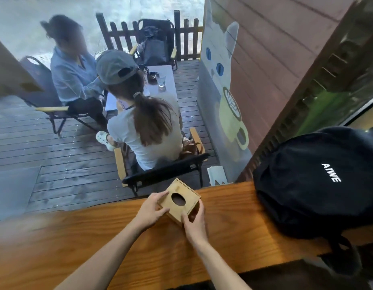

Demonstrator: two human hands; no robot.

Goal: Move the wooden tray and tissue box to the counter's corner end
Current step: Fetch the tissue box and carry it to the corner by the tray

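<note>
Both hands grip a wooden tissue box (180, 200) at the far edge of the wood counter (97, 237) — left hand (151, 208) clasping its left side, right hand (195, 223) pinching the near corner — with a black backpack (319, 183) well right of the fingers.

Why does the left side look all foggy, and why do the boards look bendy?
In the head view, the lower left is smeared with blur, hiding part of the counter; the wide lens bows the deck boards and walls. The tissue box and both hands, left hand and right hand, are sharp. Soft daylight, no hard shadows.
</note>
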